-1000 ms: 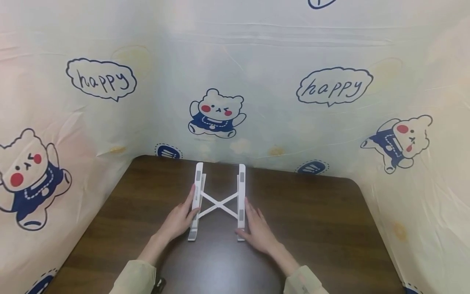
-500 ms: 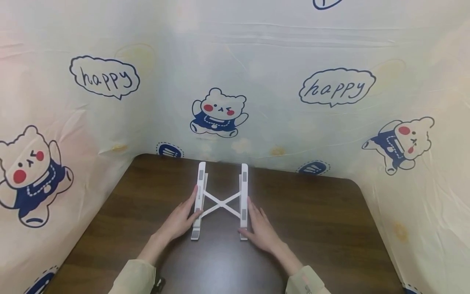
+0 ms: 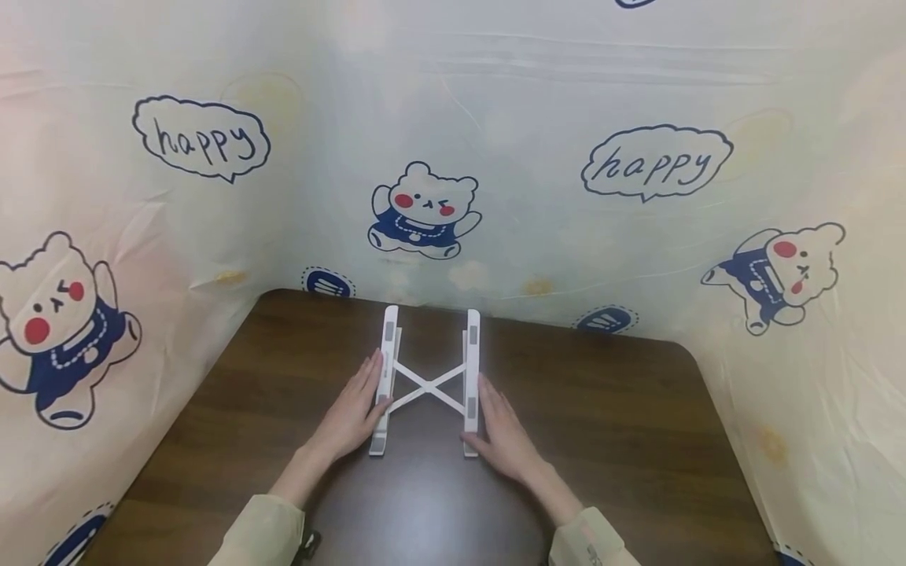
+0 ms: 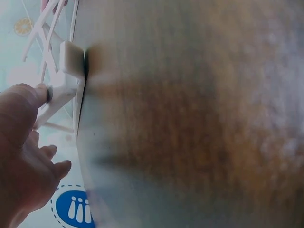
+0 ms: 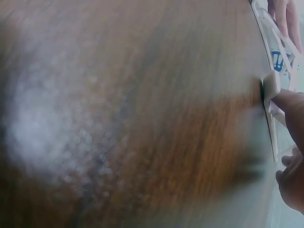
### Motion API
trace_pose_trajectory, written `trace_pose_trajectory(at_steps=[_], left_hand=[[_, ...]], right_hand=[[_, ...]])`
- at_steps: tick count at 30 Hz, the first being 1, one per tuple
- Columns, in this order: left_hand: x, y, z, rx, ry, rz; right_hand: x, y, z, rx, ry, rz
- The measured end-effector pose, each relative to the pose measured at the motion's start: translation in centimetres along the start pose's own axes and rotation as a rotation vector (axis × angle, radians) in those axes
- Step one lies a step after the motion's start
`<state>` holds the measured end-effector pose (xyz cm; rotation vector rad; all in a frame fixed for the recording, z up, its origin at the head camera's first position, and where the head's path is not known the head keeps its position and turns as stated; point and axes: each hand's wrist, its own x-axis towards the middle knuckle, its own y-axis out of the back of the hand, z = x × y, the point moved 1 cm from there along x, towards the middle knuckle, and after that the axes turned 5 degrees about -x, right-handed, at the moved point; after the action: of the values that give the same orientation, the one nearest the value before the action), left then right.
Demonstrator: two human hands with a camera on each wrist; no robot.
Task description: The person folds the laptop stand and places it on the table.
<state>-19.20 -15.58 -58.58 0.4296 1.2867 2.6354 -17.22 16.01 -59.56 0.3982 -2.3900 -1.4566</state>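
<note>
We are looking at a white stand (image 3: 428, 386), which is standing on a dark wood-grain table (image 3: 602, 440), its crossed bars (image 3: 411, 374) joining two rails. On the stand's left side, the left hand (image 3: 351, 417) is gripping the left rail (image 3: 387, 373), its thumb lying over the rail and its fingers lining the outer face. On the stand's right side, the right hand (image 3: 506, 436) is holding the right rail (image 3: 472, 369) toward its near end, thumb crossing over, fingers running along the outside. Pale sleeves (image 3: 265, 523) are showing nearer us than the stand, and a cloth (image 3: 531, 102) bearing cartoon bears (image 3: 423, 212) is hanging behind it.
</note>
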Motion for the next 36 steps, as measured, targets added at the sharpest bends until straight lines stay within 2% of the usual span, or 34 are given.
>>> trace_pose_trajectory(at_steps=[10,19,36], left_hand=[[0.3,-0.2,0.1,-0.002,-0.027,0.002],[0.8,-0.5,0.9,-0.018,-0.04,-0.008],[1.5,-1.6,2.1,-0.013,-0.077,-0.013]], right_hand=[[0.0,0.2,-0.2,-0.043,0.006,0.042],[-0.3,0.6,0.6,-0.015,-0.028,0.035],[-1.3,1.1,1.7,0.004,0.002,0.093]])
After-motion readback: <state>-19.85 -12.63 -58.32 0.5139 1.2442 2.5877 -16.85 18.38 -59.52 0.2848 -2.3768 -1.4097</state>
